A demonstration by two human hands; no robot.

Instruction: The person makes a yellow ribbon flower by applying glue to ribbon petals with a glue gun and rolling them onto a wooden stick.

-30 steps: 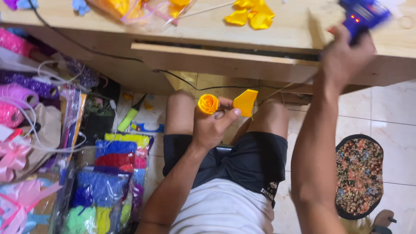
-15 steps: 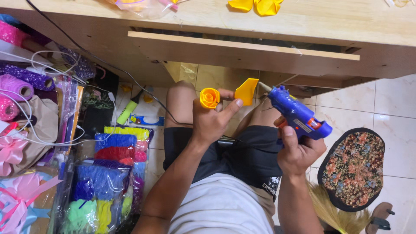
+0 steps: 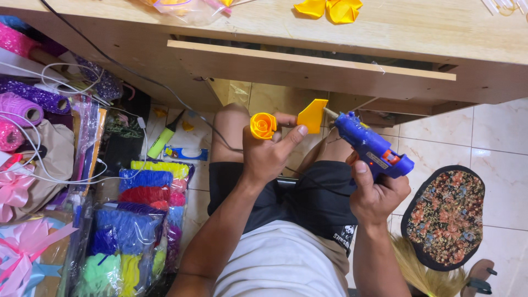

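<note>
My left hand (image 3: 269, 154) holds a rolled yellow ribbon rose (image 3: 263, 125) over my lap, with the loose yellow ribbon end (image 3: 312, 115) sticking out to the right past my thumb. In my right hand (image 3: 377, 195) is a blue hot glue gun (image 3: 371, 147), gripped by its handle. Its nozzle points left and touches the edge of the loose ribbon end. More yellow ribbon pieces (image 3: 330, 8) lie on the wooden table (image 3: 418, 33) above.
A half-open wooden drawer (image 3: 308, 69) juts out over my knees. Left on the floor stand ribbon rolls (image 3: 25, 107), bags of coloured ribbon (image 3: 137, 220), pink bows (image 3: 16, 190) and white cables. A round patterned mat (image 3: 445, 217) lies right on the tiles.
My right hand brought the glue gun down from the table to my lap. Its nozzle has closed in on the loose ribbon end. The left hand stays put with the rose.
</note>
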